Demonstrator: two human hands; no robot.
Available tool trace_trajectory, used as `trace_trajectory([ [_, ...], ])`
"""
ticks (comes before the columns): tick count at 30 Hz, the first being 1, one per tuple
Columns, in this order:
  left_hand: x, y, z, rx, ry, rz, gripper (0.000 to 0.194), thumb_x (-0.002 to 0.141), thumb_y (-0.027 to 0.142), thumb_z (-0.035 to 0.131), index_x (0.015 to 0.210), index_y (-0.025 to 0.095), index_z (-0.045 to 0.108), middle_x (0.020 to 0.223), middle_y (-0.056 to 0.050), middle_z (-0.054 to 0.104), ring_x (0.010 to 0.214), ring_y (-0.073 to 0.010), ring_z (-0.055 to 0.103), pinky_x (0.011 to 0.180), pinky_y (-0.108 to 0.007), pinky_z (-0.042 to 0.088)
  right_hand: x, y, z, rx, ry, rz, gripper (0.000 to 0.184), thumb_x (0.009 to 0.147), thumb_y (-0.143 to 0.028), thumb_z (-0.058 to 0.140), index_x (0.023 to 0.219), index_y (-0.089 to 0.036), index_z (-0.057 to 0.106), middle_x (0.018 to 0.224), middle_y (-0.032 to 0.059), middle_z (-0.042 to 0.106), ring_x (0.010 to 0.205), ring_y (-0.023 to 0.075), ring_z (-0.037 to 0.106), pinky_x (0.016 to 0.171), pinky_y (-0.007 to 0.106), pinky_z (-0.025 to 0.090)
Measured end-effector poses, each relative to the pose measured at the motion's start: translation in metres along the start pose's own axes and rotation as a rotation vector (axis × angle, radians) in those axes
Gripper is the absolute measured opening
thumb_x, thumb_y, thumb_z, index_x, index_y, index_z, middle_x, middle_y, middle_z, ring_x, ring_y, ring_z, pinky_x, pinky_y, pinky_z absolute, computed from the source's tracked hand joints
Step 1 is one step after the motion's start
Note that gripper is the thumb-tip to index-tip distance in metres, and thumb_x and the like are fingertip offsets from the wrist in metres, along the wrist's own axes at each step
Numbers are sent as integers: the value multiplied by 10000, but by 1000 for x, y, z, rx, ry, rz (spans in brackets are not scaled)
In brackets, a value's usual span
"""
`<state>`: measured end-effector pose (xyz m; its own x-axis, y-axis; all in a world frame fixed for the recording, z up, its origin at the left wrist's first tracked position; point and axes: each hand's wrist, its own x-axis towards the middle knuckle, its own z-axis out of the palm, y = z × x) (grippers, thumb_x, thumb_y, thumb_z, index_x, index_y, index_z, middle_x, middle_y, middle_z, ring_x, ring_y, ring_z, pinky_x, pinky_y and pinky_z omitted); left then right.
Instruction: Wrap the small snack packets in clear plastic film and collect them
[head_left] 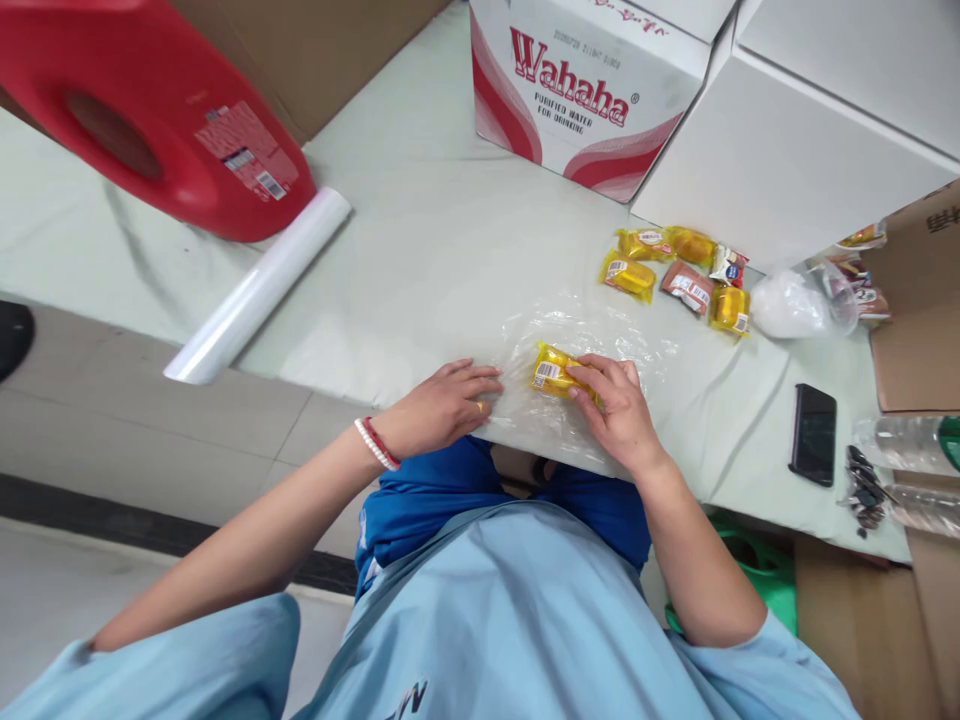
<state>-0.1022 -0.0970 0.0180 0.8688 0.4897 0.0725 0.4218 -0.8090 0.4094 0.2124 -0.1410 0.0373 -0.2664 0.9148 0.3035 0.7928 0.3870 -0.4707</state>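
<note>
On a sheet of clear plastic film (525, 415) at the table's front edge lies a yellow-wrapped snack cake (553, 371) with a barcode label facing up. My right hand (616, 408) grips its right end between thumb and fingers. To the left, my left hand (450, 402) rests flat with fingers stretched out, its fingertips at the film's left edge. It holds nothing. Beyond the film sits a group of packaged snacks: several yellow packs (628, 276) and a brown packet (688, 287).
A white roll (259, 290) lies on the left, overhanging the front edge, beside a large red jug (195, 130). Wahaha cartons (570, 100) stand at the back. On the right are a crumpled plastic bag (791, 304), a phone (814, 434), keys (864, 490) and clear bottles (896, 443).
</note>
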Motion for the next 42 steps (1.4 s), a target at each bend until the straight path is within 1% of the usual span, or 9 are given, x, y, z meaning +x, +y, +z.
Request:
trace_trajectory([
  [6,11,-3,-20,-23,128,2,315,1101,296,438,1056,227,741,1267,-83,778,1437,-270,574,1195,-512,450,2,-4,-2,-3,-31,40,265,1051,-314,606,1265,-257,750,1301,93,704,1119,265,602,1023,455,501],
  [12,13,-8,-28,92,79,-266,583,1106,539,315,856,236,746,1015,-95,778,1085,-290,702,1030,-539,496,3,-8,-4,5,-72,70,280,1036,-290,618,1284,-262,744,1302,89,693,1112,267,591,1030,464,516],
  [17,30,8,-17,236,95,-456,618,1094,483,330,697,202,711,738,-141,669,868,-319,631,772,-505,511,1,-9,-3,0,-64,65,292,1019,-324,655,1293,-271,742,1315,96,686,1116,280,586,1032,483,526],
  [22,44,21,13,282,263,-435,367,1044,214,414,1117,205,774,1207,-190,742,1233,-358,622,994,-584,497,-2,-10,-2,32,1,40,268,1026,-287,638,1276,-258,730,1255,99,714,1110,274,615,999,467,546],
  [26,40,18,32,247,290,-363,546,1014,105,411,1498,290,585,1618,-107,559,1568,-302,422,1286,-639,260,-9,1,-19,42,149,59,228,1036,-332,633,1228,-250,726,1186,91,742,1112,266,658,993,459,552],
  [32,35,7,36,149,216,-435,514,1047,168,379,1513,243,583,1649,-146,521,1562,-343,450,1272,-694,258,-46,70,-62,-189,378,387,342,966,-477,661,1206,-245,733,1163,119,737,1037,291,656,932,473,562],
  [36,32,1,34,99,225,-419,521,1046,194,381,1525,243,577,1649,-144,522,1566,-315,450,1282,-644,275,-76,118,-73,-311,264,490,435,938,-533,612,1175,-195,749,1124,163,734,1011,336,657,996,597,526],
  [39,27,-4,28,52,198,-394,527,1071,249,366,1570,273,533,1648,-135,527,1549,-303,475,1290,-654,247,-88,117,-77,-347,262,456,485,952,-551,606,1234,-182,743,1312,212,667,1187,384,635,1054,643,505],
  [42,20,-10,18,0,162,-355,556,1098,379,366,1637,260,434,1660,-144,508,1557,-300,462,1305,-634,232,-91,83,-78,-284,275,280,472,959,-495,688,1343,-221,700,1488,201,566,1287,362,611,1096,592,521],
])
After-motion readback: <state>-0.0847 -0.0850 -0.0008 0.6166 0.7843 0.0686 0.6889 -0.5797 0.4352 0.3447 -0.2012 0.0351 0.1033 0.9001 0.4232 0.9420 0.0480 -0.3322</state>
